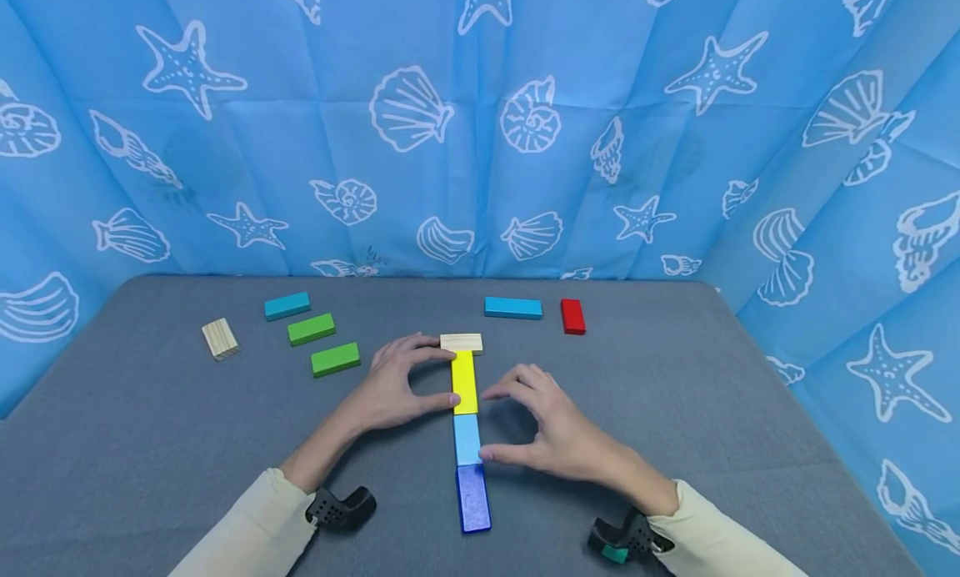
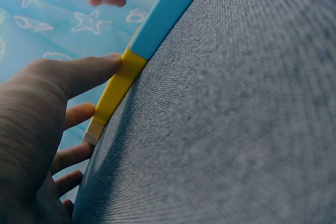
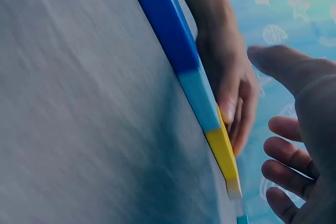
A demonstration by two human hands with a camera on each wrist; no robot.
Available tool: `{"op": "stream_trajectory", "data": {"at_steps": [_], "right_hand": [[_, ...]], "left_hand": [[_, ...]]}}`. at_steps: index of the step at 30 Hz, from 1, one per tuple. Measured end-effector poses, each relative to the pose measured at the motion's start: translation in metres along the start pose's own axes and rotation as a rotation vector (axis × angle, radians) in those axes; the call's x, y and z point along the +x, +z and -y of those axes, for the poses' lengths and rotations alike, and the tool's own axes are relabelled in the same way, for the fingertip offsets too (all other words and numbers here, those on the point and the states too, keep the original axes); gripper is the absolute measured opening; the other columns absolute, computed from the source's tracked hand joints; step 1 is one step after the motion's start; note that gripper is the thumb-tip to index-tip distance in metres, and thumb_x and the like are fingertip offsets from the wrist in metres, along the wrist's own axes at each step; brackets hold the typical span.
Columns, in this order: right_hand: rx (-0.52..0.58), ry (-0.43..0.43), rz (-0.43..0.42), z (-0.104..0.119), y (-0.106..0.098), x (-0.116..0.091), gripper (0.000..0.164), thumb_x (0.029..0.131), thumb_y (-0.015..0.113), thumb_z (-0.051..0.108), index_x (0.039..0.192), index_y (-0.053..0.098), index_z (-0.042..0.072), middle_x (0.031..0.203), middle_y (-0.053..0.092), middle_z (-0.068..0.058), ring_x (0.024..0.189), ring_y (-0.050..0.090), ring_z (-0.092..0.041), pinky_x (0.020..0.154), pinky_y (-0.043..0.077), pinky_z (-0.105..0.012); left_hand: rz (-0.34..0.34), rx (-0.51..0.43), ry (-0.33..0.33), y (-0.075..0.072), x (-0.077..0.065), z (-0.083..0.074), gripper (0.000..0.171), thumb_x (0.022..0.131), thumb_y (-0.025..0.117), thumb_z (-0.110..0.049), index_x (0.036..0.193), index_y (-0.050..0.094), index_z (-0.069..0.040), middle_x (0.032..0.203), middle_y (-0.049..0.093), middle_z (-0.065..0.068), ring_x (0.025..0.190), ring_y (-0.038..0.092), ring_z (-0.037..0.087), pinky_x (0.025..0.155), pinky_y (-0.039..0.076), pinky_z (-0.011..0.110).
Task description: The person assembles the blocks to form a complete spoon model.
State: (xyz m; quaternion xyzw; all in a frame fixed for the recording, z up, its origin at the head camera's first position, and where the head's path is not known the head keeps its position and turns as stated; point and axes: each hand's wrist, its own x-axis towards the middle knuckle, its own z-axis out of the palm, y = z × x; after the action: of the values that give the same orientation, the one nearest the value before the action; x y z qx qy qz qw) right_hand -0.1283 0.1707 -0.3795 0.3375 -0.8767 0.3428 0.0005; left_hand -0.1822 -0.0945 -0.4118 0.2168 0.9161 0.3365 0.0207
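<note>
A row of blocks runs toward the person: a plain wood block [image 1: 461, 342] lies crosswise at the far end, then a yellow block [image 1: 464, 383], a light blue block [image 1: 467, 439] and a dark blue block [image 1: 473, 499], end to end. My left hand [image 1: 396, 385] reaches in from the left, thumb and index fingertips touching the yellow block's left side and top edge. To the right of the row is my right hand [image 1: 558, 427], fingers spread and thumb tip beside the light blue block. In the right wrist view, the right hand's fingers [image 3: 286, 153] hold nothing.
Left on the grey table [image 1: 225, 444] lie a wood block [image 1: 221, 338], a blue block [image 1: 287, 306] and two green blocks [image 1: 335, 359]. Farther back on the right are another blue block [image 1: 513, 308] and a red block [image 1: 573, 317]. A blue shell-patterned curtain [image 1: 480, 185] borders the table.
</note>
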Motion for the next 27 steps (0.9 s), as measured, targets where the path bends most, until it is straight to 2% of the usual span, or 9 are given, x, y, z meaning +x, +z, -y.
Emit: {"op": "stream_trajectory", "data": {"at_steps": [5,13,20,27], "right_hand": [[-0.001,0.038,-0.066,-0.013,-0.008,0.011,0.051,0.083,0.086,0.033,0.126,0.067,0.013,0.118,0.060,0.001,0.113,0.054,-0.015,0.095,0.050,-0.046],[-0.007,0.053,-0.191,-0.038,-0.021,0.032,0.045,0.086,0.083,0.022,0.125,0.067,0.005,0.120,0.062,-0.005,0.110,0.057,-0.024,0.093,0.052,-0.052],[-0.009,0.121,-0.258,-0.066,-0.030,0.051,0.043,0.088,0.080,0.019,0.125,0.066,0.001,0.121,0.061,-0.012,0.111,0.057,-0.035,0.094,0.050,-0.054],[-0.051,0.189,-0.290,-0.088,-0.037,0.067,0.048,0.091,0.078,0.021,0.131,0.063,-0.001,0.124,0.059,-0.019,0.112,0.056,-0.038,0.095,0.047,-0.055]], "left_hand": [[0.005,0.003,-0.012,0.000,0.000,-0.001,0.062,0.082,0.078,-0.054,0.135,0.066,-0.026,0.151,0.049,0.007,0.149,0.028,0.038,0.116,0.013,0.068],[0.008,-0.002,-0.019,-0.001,0.000,-0.001,0.062,0.082,0.079,-0.054,0.135,0.066,-0.025,0.151,0.049,0.007,0.149,0.028,0.038,0.117,0.013,0.068],[0.007,-0.001,-0.015,-0.001,0.000,0.000,0.062,0.081,0.079,-0.054,0.134,0.067,-0.025,0.150,0.050,0.007,0.149,0.028,0.037,0.117,0.013,0.067],[0.004,-0.005,-0.007,0.000,0.000,0.000,0.061,0.081,0.079,-0.054,0.134,0.067,-0.025,0.150,0.050,0.007,0.149,0.028,0.037,0.117,0.014,0.067]]}}
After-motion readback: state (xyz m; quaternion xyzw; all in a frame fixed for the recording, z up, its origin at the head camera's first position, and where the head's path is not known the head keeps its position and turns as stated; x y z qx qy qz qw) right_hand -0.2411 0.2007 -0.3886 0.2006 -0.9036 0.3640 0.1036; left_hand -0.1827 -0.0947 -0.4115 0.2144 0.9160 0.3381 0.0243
